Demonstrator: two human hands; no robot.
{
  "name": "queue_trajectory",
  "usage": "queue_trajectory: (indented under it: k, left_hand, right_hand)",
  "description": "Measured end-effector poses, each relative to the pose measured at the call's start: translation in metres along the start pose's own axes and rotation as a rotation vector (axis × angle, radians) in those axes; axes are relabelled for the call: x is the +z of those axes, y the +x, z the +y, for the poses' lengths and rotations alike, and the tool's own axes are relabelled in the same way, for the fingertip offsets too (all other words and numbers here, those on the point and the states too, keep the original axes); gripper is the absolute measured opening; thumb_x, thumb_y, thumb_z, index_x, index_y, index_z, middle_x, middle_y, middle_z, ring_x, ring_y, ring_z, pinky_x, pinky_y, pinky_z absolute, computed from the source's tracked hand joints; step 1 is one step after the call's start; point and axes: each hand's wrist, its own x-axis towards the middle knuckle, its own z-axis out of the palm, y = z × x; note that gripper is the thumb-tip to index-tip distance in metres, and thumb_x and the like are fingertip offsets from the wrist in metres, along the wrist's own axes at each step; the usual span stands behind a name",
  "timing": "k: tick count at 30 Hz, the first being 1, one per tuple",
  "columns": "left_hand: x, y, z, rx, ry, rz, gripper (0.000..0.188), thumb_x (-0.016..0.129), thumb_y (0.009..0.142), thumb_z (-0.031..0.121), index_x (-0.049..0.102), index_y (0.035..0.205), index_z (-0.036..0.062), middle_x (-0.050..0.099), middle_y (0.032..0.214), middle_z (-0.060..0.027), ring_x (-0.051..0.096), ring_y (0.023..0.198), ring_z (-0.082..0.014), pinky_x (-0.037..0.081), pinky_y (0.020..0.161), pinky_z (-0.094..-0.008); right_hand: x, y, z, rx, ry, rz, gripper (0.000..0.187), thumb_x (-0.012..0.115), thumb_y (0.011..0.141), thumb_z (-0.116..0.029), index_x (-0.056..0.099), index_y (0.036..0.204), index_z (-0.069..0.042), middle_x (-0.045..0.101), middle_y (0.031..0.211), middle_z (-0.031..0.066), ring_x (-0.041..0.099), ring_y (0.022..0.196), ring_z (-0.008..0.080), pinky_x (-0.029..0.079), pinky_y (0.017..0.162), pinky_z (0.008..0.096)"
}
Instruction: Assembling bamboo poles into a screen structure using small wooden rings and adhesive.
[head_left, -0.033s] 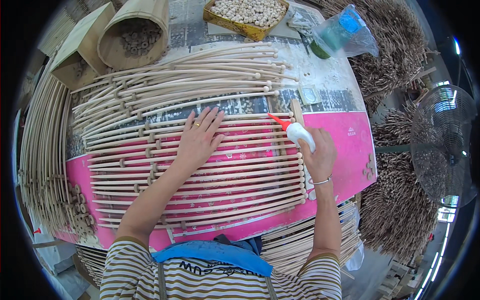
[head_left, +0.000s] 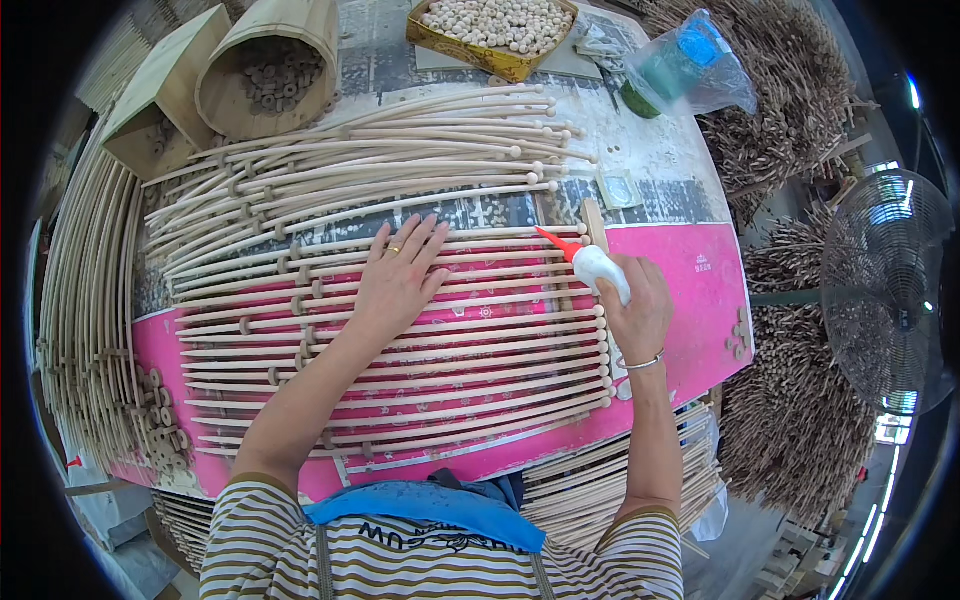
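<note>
Thin pale wooden sticks [head_left: 470,362] lie side by side across a pink sheet [head_left: 685,330]. Many have round knobs at their right ends, and small wooden rings [head_left: 308,335] sit along them further left. My left hand [head_left: 396,285] rests flat on the upper sticks, fingers stretched out, a ring on one finger. In my right hand [head_left: 642,312] is a white squeeze bottle [head_left: 598,268] with a red nozzle, tilted up to the left. The nozzle tip is over the right end of the row's farthest stick; whether it touches or anything comes out cannot be seen.
Beyond the row lies a heap of knobbed sticks [head_left: 400,150]. A yellow box of wooden beads [head_left: 500,25], a wooden tub [head_left: 265,90] of rings and a plastic-wrapped green container [head_left: 680,65] stand at the back. Right of the table are stick bundles [head_left: 800,430] and a fan [head_left: 890,290].
</note>
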Motion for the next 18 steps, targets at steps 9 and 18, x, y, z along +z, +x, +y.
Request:
queue_trajectory:
  k: [9, 18]
  left_hand:
    - [0.001, 0.000, 0.000, -0.015, 0.046, -0.046, 0.058, 0.051, 0.102, 0.041, 0.039, 0.153, 0.0150, 0.043, 0.155, -0.0065, 0.037, 0.145, -0.0231, 0.020, 0.123, -0.0459]
    - [0.001, -0.001, 0.000, -0.013, 0.055, -0.037, 0.058, 0.051, 0.101, 0.040, 0.040, 0.153, 0.0150, 0.043, 0.155, -0.0068, 0.037, 0.145, -0.0233, 0.020, 0.123, -0.0459]
  right_hand:
    - [-0.007, -0.010, -0.003, 0.037, 0.021, -0.012, 0.029, 0.074, 0.080, -0.014, 0.067, 0.107, -0.005, 0.062, 0.086, 0.0136, 0.062, 0.080, 0.0335, 0.048, 0.069, 0.0430]
    - [-0.011, -0.016, -0.007, 0.053, 0.035, 0.023, 0.028, 0.074, 0.081, -0.013, 0.067, 0.107, -0.005, 0.062, 0.087, 0.0129, 0.061, 0.081, 0.0329, 0.048, 0.070, 0.0422]
